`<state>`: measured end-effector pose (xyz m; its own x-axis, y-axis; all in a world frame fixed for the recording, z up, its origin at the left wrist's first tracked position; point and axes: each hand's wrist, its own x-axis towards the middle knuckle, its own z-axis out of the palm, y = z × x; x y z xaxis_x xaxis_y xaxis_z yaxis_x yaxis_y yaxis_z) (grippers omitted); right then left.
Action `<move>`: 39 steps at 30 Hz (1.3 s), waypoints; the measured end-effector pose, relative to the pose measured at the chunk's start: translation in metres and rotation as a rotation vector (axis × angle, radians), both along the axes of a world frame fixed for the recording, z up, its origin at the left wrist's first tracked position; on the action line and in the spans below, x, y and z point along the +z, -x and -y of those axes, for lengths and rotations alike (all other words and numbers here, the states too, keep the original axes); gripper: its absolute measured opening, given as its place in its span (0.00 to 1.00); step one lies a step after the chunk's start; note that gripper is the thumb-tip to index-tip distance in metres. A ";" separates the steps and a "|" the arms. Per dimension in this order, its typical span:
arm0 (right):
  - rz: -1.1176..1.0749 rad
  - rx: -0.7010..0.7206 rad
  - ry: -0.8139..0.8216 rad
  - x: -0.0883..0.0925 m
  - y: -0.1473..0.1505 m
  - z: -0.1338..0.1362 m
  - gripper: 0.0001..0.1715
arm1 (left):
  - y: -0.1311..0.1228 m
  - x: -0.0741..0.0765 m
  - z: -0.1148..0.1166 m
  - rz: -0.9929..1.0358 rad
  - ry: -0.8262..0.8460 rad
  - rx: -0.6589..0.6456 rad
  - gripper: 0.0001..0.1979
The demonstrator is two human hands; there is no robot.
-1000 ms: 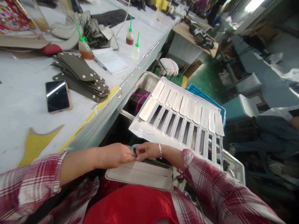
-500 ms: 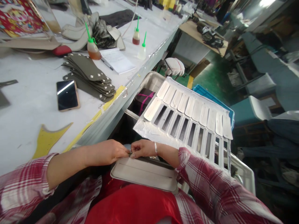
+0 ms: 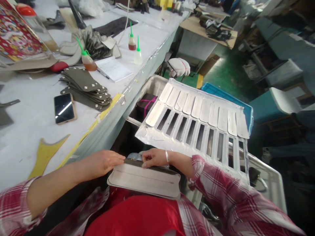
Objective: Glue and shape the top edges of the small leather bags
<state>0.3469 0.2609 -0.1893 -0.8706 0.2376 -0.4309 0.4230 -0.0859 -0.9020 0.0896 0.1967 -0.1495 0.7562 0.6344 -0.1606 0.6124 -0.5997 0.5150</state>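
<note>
A stack of grey leather panels (image 3: 145, 178) lies across my lap on a red apron (image 3: 137, 216). My left hand (image 3: 104, 162) rests at the stack's far left corner with its fingers stretched flat toward a dark strip on top. My right hand (image 3: 154, 158), a bracelet on its wrist, has its fingers curled and pressed on the stack's far edge; what they pinch is too small to make out. A bit of clear plastic (image 3: 134, 155) shows between the two hands.
Just beyond my hands a white tray of long grey strips (image 3: 197, 126) lies over a white crate (image 3: 268, 177). The white workbench (image 3: 31, 121) on the left holds a phone (image 3: 64, 108), stacked olive leather pieces (image 3: 85, 87), glue bottles (image 3: 86, 57) and a notepad (image 3: 113, 68). A blue bin (image 3: 221, 95) stands behind.
My hands have parted: the left one went from a pinch to flat fingers. The panel stack shifted a little to the left on my lap. The view tilted slightly.
</note>
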 end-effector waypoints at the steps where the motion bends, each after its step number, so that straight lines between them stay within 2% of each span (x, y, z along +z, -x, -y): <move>1: 0.017 -0.023 0.021 0.001 -0.016 0.003 0.17 | -0.001 0.000 0.001 -0.005 -0.010 0.004 0.15; 4: 0.086 -0.113 0.062 0.002 -0.055 0.012 0.17 | -0.003 0.001 0.003 -0.052 -0.046 0.015 0.15; 7: 0.132 -0.182 -0.016 0.009 -0.071 0.020 0.15 | -0.011 0.006 0.007 -0.154 -0.110 0.043 0.14; 9: 0.156 -0.234 -0.195 0.020 -0.075 0.030 0.12 | -0.024 0.011 0.015 -0.172 -0.199 0.057 0.13; 11: 0.140 -0.328 -0.472 0.034 -0.081 0.051 0.06 | -0.043 0.014 0.030 -0.092 -0.274 0.065 0.13; 13: 0.102 -0.451 -0.725 0.047 -0.088 0.082 0.04 | -0.066 0.013 0.051 0.041 -0.288 0.085 0.12; 15: 0.118 -0.554 -0.862 0.053 -0.097 0.120 0.06 | -0.091 0.010 0.074 0.144 -0.264 0.124 0.11; 18: 0.220 -0.623 -0.964 0.043 -0.102 0.172 0.09 | -0.121 0.001 0.098 0.175 -0.250 0.178 0.10; 21: 0.306 -0.715 -1.093 0.025 -0.096 0.198 0.12 | -0.138 -0.005 0.107 0.122 -0.280 0.213 0.07; 24: 0.345 -0.750 -1.204 0.015 -0.089 0.201 0.16 | -0.142 -0.008 0.107 0.119 -0.295 0.215 0.06; 27: 0.339 -0.721 -1.257 0.014 -0.087 0.198 0.16 | -0.141 -0.009 0.106 0.151 -0.306 0.218 0.09; 34: 0.375 -0.693 -1.287 0.018 -0.086 0.193 0.16 | -0.144 -0.011 0.101 0.137 -0.333 0.225 0.10; 39: 0.487 -0.672 -1.244 0.021 -0.081 0.188 0.16 | -0.150 -0.004 0.096 0.023 -0.317 0.224 0.09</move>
<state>0.4282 0.0728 -0.1686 -0.2864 0.9486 0.1343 0.8904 0.3153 -0.3282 0.2397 0.1007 -0.1534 0.5946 0.7995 0.0850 0.7367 -0.5841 0.3407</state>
